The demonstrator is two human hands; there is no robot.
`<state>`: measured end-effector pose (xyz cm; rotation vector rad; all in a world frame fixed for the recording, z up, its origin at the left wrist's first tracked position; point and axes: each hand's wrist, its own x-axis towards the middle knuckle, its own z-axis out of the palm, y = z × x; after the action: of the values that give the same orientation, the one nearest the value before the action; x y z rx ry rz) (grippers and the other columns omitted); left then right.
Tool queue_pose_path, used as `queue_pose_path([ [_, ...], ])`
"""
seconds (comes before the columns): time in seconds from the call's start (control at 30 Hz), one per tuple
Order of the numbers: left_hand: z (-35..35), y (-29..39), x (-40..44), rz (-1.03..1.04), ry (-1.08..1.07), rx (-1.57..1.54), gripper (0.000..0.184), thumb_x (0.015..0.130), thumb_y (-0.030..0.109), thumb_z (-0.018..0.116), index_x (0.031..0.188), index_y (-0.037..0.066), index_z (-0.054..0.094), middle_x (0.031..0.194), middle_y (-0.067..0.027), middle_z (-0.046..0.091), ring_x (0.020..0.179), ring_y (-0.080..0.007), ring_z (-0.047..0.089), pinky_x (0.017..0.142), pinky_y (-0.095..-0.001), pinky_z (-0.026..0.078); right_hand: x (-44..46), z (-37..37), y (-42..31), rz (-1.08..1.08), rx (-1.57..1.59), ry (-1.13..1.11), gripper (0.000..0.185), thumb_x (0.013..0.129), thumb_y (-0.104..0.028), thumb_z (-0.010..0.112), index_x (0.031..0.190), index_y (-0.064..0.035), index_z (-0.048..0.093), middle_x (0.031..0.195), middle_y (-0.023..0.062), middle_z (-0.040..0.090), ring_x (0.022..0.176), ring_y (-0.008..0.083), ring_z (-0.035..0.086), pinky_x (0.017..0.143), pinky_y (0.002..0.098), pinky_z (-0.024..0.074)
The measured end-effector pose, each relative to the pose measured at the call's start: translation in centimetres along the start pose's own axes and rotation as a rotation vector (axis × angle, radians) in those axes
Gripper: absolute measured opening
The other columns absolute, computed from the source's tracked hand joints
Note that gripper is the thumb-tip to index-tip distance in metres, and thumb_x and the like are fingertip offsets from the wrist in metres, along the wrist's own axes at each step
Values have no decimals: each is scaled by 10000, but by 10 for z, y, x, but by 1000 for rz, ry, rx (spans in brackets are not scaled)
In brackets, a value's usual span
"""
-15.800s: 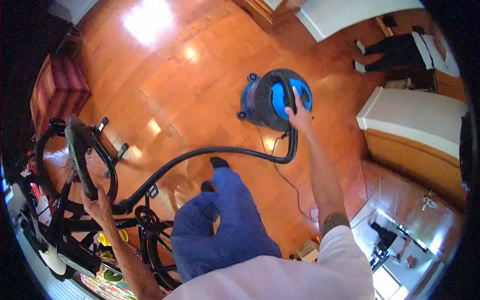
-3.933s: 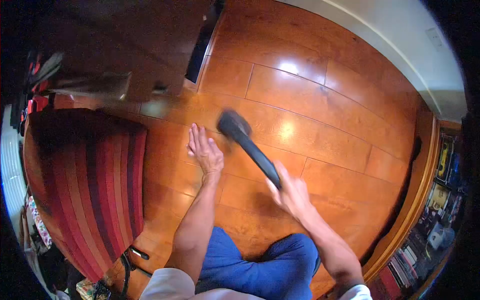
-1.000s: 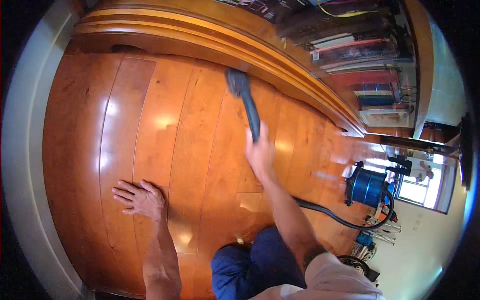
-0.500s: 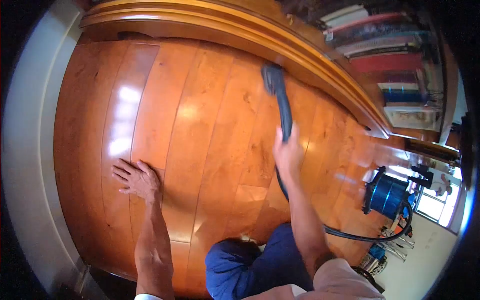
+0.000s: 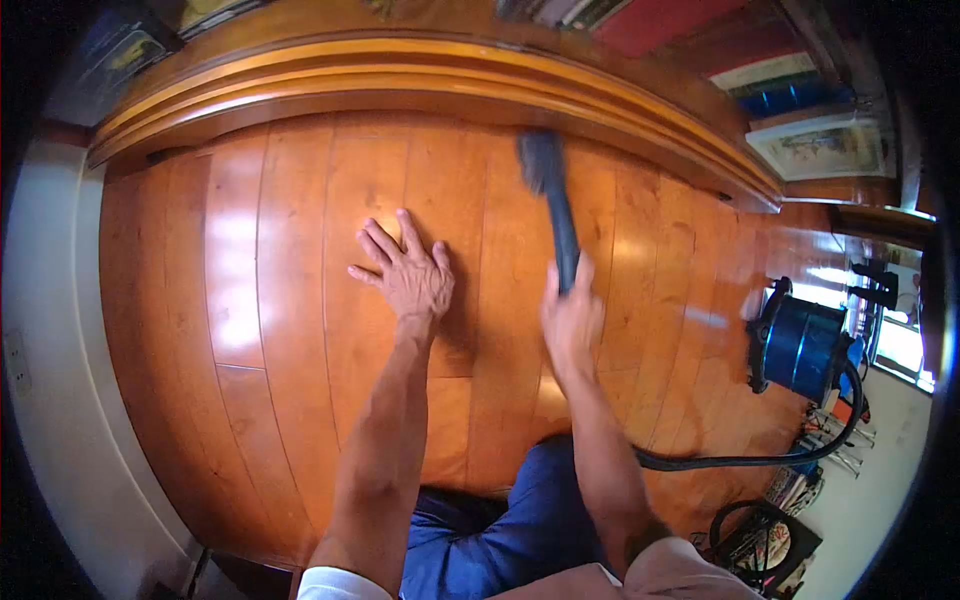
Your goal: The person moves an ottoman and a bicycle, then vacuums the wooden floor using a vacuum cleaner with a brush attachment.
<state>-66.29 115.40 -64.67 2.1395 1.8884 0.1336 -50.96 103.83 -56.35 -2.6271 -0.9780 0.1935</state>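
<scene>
My right hand (image 5: 573, 315) is wrapped round the black vacuum wand (image 5: 562, 225). The wand's brush head (image 5: 541, 162) is blurred and lies on the wooden floor (image 5: 380, 160), close to the base of the bookcase (image 5: 420, 75). My left hand (image 5: 410, 275) has its fingers spread, palm down on or just over the floor, to the left of the wand, and holds nothing. A black hose (image 5: 740, 461) runs from behind my right forearm to the blue vacuum canister (image 5: 800, 345) at the right.
Books and a framed picture (image 5: 825, 147) stand in the bookcase. A white wall (image 5: 60, 330) with a baseboard borders the floor at the left. Beyond the canister are a window (image 5: 900, 350) and assorted items. My bent knees are at the bottom.
My left hand has moved right and farther forward across the floor. My right hand still grips the wand, its brush head near the bookcase base. The view has turned.
</scene>
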Motion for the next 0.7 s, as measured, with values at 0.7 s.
queue_pose_path([
  [0.7, 25, -3, 2, 26, 111, 261, 784, 976, 520, 446, 1628, 180, 172, 1643, -299, 111, 1518, -483, 119, 1121, -755, 101, -44, -55, 133, 12, 111, 102, 504, 955, -308, 674, 1345, -25, 530, 745, 259, 661, 608, 403, 681, 488, 475, 528],
])
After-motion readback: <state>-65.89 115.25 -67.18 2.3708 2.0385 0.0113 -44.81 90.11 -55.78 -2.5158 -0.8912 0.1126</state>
